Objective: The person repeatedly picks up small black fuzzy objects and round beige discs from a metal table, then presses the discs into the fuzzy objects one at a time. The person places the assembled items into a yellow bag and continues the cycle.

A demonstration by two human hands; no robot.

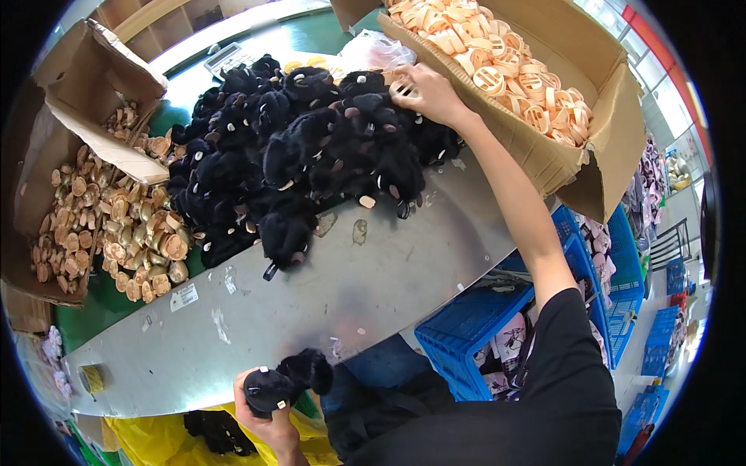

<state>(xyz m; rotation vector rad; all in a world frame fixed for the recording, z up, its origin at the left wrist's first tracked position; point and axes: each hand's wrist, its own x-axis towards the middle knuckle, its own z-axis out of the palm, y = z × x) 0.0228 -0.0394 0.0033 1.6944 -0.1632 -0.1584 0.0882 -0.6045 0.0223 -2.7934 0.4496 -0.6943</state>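
My left hand grips a black plush toy near the lower edge, below the front edge of the metal table. My right hand reaches far up and rests at the rim of a cardboard box filled with pale peach ring-shaped pieces; its fingers seem to pinch one piece. A big heap of black plush toys covers the table just left of that hand.
A second cardboard box at the left spills tan round pieces onto the table. Blue plastic crates with printed fabric stand at the right. A yellow bag holding black plush lies under the table edge. A calculator sits at the back.
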